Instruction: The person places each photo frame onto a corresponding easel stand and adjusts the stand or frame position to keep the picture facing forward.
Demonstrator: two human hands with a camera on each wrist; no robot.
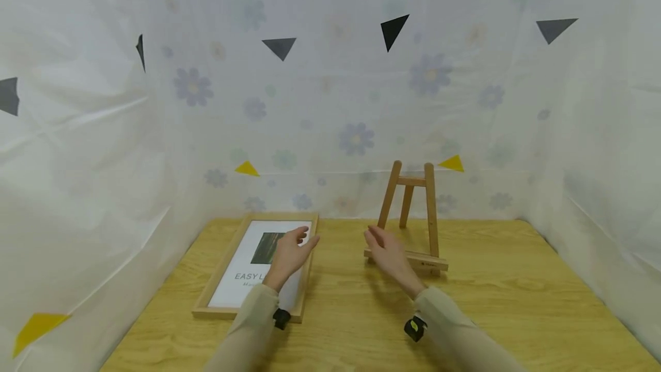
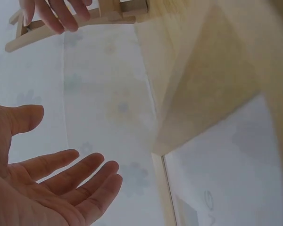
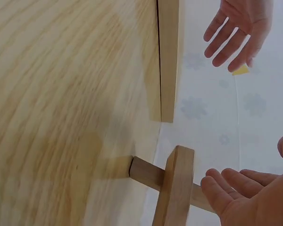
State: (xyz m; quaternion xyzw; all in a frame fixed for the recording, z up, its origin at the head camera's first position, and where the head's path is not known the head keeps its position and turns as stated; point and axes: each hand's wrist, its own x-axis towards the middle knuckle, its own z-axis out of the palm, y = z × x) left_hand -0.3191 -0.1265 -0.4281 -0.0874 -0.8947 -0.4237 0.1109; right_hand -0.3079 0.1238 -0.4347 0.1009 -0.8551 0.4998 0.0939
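Note:
A picture frame (image 1: 223,280) with a light wooden border lies flat at the table's left, showing a dark picture and printed text. Above it hovers my left hand (image 1: 290,254), fingers relaxed and thumb apart, hiding part of the picture and text. Toward the right stands a small wooden easel (image 1: 432,217) on its legs, with a ledge across its front. My right hand (image 1: 388,254) is at the left end of that ledge, overlapping it in the head view. In the right wrist view its fingers (image 3: 226,188) are loosely bent beside the easel's ledge (image 3: 175,188), holding nothing.
The wooden table (image 1: 341,326) reaches back to a pale flowered curtain (image 1: 320,102), which also closes in both sides. Black, grey and yellow triangles (image 1: 395,30) are stuck on it. A band with a small dark device (image 1: 415,328) sits on each wrist.

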